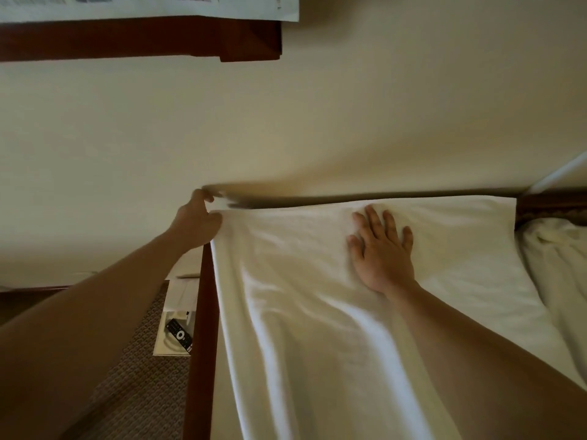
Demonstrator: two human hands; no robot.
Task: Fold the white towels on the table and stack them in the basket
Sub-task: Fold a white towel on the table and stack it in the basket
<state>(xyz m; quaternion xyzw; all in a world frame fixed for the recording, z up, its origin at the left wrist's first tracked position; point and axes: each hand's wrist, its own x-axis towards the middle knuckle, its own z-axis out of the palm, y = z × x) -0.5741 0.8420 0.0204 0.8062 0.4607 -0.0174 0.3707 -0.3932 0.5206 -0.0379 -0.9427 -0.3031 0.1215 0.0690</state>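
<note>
My left hand pinches the far left corner of the white towel spread on the table; my right hand presses flat, fingers straight.

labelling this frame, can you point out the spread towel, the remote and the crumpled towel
spread towel [317, 281]: head view, its middle, on the table.
remote [179, 335]: head view, its round button pad.
crumpled towel [559, 249]: head view, its bunched folds at the right.

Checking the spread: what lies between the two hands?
Head view: only white towel, wrinkled, nothing on it. The left hand pinches its far corner; the right hand presses flat.
</note>
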